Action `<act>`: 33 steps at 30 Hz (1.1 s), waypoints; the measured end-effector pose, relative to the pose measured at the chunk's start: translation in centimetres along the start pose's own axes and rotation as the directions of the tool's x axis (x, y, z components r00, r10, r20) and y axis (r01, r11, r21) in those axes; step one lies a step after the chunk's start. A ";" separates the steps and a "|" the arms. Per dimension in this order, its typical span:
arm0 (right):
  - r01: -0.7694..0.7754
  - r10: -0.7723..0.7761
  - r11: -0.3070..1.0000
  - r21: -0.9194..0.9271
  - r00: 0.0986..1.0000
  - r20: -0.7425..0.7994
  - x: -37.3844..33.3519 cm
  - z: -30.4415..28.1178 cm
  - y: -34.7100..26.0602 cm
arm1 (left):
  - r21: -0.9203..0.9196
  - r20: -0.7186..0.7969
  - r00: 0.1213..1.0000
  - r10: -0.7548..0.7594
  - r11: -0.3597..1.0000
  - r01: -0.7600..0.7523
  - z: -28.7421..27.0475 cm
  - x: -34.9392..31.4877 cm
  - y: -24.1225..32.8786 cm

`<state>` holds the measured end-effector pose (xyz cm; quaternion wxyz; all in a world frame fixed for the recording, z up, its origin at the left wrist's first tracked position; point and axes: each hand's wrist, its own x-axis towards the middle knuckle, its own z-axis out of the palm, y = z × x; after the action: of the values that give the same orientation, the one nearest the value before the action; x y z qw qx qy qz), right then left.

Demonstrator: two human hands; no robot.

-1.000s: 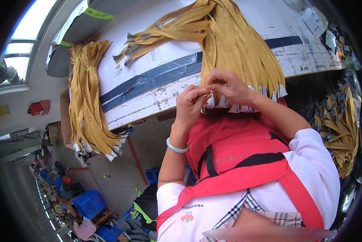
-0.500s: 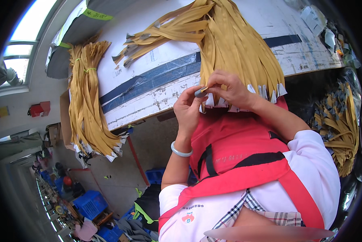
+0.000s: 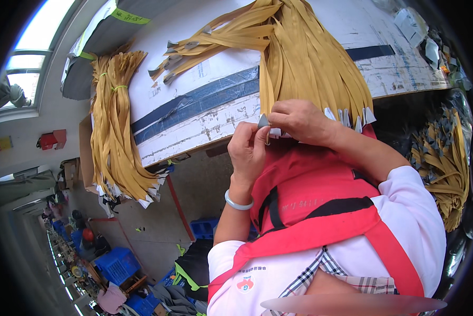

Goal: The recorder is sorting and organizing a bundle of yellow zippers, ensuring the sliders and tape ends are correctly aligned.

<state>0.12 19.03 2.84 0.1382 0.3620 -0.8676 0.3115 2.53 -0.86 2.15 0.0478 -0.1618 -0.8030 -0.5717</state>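
Grey tab (image 3: 263,121) newly pointing far, seemingly meeting strip (image 3: 266,87); left hand (image 3: 248,150) pinching it, right hand (image 3: 304,122) curling, hold hidden.

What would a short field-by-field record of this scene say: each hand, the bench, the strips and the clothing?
Left hand: thumb and fingers pinch a grey end tab
Left wrist: pale bangle
Right hand: fingers curled beside the tab; its grip is hidden
Workbench: white, scuffed along the near edge
Main bundle: mustard fabric strips, white ends at the near edge
Left side: hanging strip bundle with bright green ties
Right side: heap of strips with grey ends
Clothing: red apron over a pale short-sleeved shirt
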 end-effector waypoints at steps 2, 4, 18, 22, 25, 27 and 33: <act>-0.001 0.001 1.000 0.001 1.000 0.024 0.2 -0.1 0.0 | -0.054 0.013 1.000 0.022 0.998 -0.021 0.0 0.2 -0.9; -0.006 0.006 1.000 0.002 0.999 0.050 0.3 -0.5 0.4 | -0.226 0.023 0.999 -0.045 0.973 0.049 0.2 0.3 -0.9; -0.380 0.390 0.898 0.219 0.921 0.000 -3.0 -2.2 2.4 | -0.731 -0.470 0.762 -0.446 0.680 -0.053 -12.5 3.6 -4.5; -0.361 0.362 0.912 0.193 0.932 0.030 -2.8 -1.2 1.8 | 0.166 0.031 0.988 0.153 0.974 -0.156 -5.5 1.9 -1.9; -0.339 0.343 0.918 0.205 0.939 0.021 -2.0 -0.6 1.2 | 0.222 0.185 0.968 0.170 0.952 -0.210 -1.8 0.4 -1.3; -0.295 0.301 0.930 0.219 0.954 0.008 -1.9 -0.6 1.1 | 0.132 0.046 0.998 -0.053 0.990 0.046 -1.1 0.1 -1.9; -0.326 0.320 0.906 0.271 0.945 0.066 -2.9 0.4 0.8 | 0.097 0.005 0.962 -0.274 0.957 0.272 0.0 -1.7 -4.8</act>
<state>1.51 20.81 0.87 0.0240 0.2322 -0.8644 0.4454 2.59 -2.64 -2.59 -0.0314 -0.0522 -0.8445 -0.5321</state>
